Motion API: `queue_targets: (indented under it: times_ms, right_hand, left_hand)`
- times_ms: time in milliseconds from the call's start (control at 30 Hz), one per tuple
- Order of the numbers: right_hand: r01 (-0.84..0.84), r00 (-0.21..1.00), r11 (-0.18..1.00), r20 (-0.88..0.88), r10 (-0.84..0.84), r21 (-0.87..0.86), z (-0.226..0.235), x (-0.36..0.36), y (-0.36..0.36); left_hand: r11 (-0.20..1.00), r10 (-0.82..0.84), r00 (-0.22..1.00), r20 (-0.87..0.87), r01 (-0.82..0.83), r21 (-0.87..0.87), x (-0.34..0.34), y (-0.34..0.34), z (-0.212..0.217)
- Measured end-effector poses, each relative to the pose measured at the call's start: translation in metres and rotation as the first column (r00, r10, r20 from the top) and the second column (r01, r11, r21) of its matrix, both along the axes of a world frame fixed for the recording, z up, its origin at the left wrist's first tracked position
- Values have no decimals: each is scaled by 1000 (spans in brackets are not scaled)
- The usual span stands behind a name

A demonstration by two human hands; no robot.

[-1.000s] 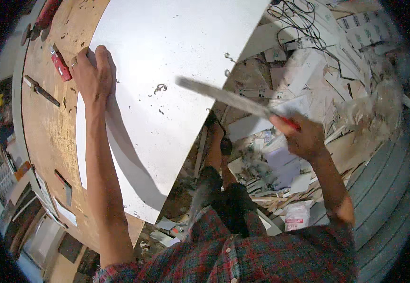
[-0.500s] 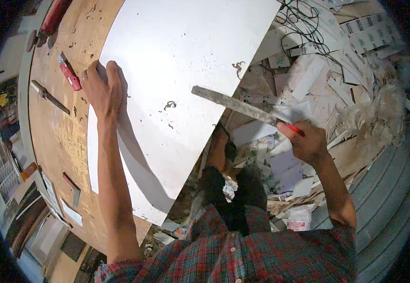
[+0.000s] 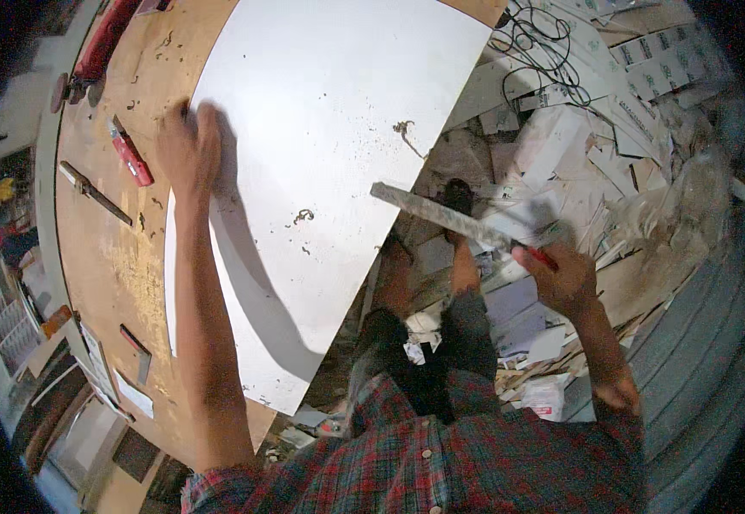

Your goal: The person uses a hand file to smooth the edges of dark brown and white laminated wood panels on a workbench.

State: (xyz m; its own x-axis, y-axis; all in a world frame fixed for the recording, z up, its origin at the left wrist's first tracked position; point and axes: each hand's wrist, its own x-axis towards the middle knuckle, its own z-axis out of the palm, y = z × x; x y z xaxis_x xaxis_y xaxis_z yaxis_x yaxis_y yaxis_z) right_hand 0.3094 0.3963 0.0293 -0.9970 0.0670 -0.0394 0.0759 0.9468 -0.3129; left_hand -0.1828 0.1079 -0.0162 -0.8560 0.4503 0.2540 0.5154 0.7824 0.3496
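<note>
A large white sheet with dark curled shavings and specks on it lies on a worn wooden table. My left hand is closed at the sheet's left edge, its fingers bent and blurred. In my right hand is a flat file, its red handle partly wrapped by my fingers. The grey, whitish-worn blade points left, its tip over the sheet's right edge; whether it touches I cannot tell. Left of my left hand lie a red utility knife and a narrow tool with a dark blade.
A red cylindrical power tool lies at the far left. A small red-and-black tool lies near the table's left edge. Tangled black cord and scattered offcuts cover the floor to the right, beside grey corrugated sheeting.
The file has shifted a little right and nearer me, its tip now closer to the sheet's edge. My left hand stays at the left edge. One foot has come into sight beneath the file.
</note>
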Motion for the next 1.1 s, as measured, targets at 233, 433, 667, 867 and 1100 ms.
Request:
queue_targets:
  times_ms: [233, 433, 667, 867, 1100]
  right_hand:
    - [55, 989, 995, -135, -65, -77, -23, -102, 13]
    - [-34, 993, 999, -116, 29, -41, -24, -75, 33]
    - [-59, 996, 993, -72, 52, -102, -22, -154, 54]
    - [-167, 976, 975, -166, 142, -149, -26, -79, 79]
    - [-150, 982, 981, -131, 134, -121, -24, -174, 90]
  left_hand:
    - [959, 8, 1000, -21, -14, -283, -11, 126, 21]
    - [998, -9, 988, -153, -1, -63, -29, 103, -1]
    - [999, -7, 999, -44, 5, -50, -27, 108, 5]
    - [997, 61, 997, 37, -59, -54, -19, 111, 13]
    - [997, -22, 992, -128, 12, -77, -29, 109, 6]
